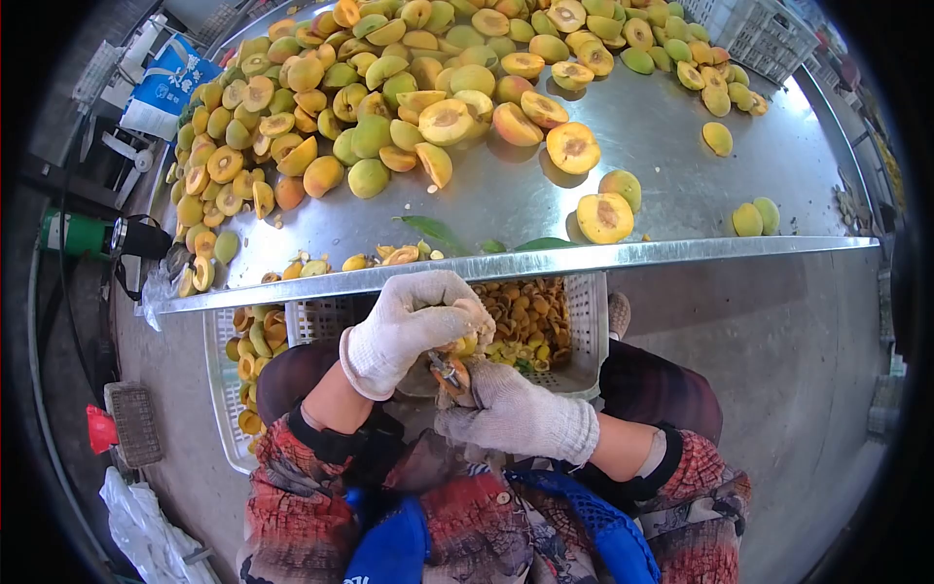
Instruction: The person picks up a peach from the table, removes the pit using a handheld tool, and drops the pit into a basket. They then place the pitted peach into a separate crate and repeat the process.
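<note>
Stone fruit (pixel 465 343), mostly hidden, is held just below the view's centre, at six o'clock, in the curled fingers of the gloved left hand (pixel 413 326), its back turned upward. The left forearm (pixel 333 401) is angled in from eight o'clock. Just beneath the fruit, toward seven o'clock, a metal hand tool (pixel 449 372) is gripped by the gloved right hand (pixel 520 414), its forearm (pixel 628 448) slanted from four o'clock.
</note>
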Available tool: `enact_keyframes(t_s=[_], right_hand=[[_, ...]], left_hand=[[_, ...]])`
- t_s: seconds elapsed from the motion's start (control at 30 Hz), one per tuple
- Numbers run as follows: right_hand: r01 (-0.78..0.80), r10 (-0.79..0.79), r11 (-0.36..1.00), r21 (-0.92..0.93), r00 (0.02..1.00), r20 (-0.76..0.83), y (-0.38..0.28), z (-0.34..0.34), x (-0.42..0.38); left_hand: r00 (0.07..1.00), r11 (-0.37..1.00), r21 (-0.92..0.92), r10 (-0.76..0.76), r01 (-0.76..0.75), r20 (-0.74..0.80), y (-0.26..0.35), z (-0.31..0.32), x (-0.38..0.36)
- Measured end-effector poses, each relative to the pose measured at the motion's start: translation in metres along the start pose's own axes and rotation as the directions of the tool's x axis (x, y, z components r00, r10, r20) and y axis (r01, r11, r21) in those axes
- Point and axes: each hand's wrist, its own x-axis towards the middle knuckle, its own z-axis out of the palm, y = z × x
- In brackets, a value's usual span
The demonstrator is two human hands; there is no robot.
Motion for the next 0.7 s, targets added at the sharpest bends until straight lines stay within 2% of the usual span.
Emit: enact_keyframes(t_s=[0.03,0.13,0.23,0.33,0.43,0.53,0.6,0.63,0.67,0.7], right_hand=[[-0.015,0.015,1.000,-0.013,1.000,-0.007,0.000,0.001,0.000],[-0.130,0.109,0.968,0.216,0.988,0.108,-0.007,-0.001,-0.006],[-0.270,0.187,0.891,0.365,0.951,0.248,-0.021,-0.006,-0.017],[-0.284,0.124,0.845,0.453,0.928,0.350,-0.022,-0.011,-0.024],[-0.205,0.027,0.826,0.525,0.945,0.327,-0.011,-0.007,-0.023],[-0.213,0.081,0.882,0.422,0.947,0.309,-0.017,-0.014,-0.023],[-0.146,0.117,0.967,0.208,0.983,0.143,-0.014,-0.013,-0.017],[-0.116,0.111,0.989,0.093,0.992,0.054,-0.008,-0.011,-0.012],[0.364,-0.476,0.800,-0.478,0.869,-0.135,0.025,-0.006,0.002],[0.318,-0.482,0.751,-0.579,0.863,-0.152,0.027,-0.007,0.004]], left_hand=[[1.000,1.000,0.022,-0.008,0.008,0.009,0.001,-0.001,0.000],[0.998,0.979,0.197,-0.060,0.053,0.033,0.010,-0.001,0.000],[0.996,0.987,0.146,-0.074,0.065,0.051,0.015,0.004,0.000],[1.000,0.998,0.063,0.007,-0.008,0.012,0.014,0.018,-0.002],[0.979,0.965,-0.167,0.199,-0.202,-0.037,-0.008,0.026,-0.001],[0.968,0.952,-0.177,0.239,-0.248,-0.071,-0.023,0.024,0.008],[0.964,0.953,-0.152,0.250,-0.261,-0.084,-0.024,0.021,0.010],[0.967,0.938,-0.244,0.215,-0.244,-0.139,-0.027,0.020,0.012],[0.966,0.913,-0.334,0.176,-0.232,-0.190,-0.033,0.020,0.015],[0.962,0.878,-0.422,0.132,-0.225,-0.237,-0.033,0.019,0.017]])
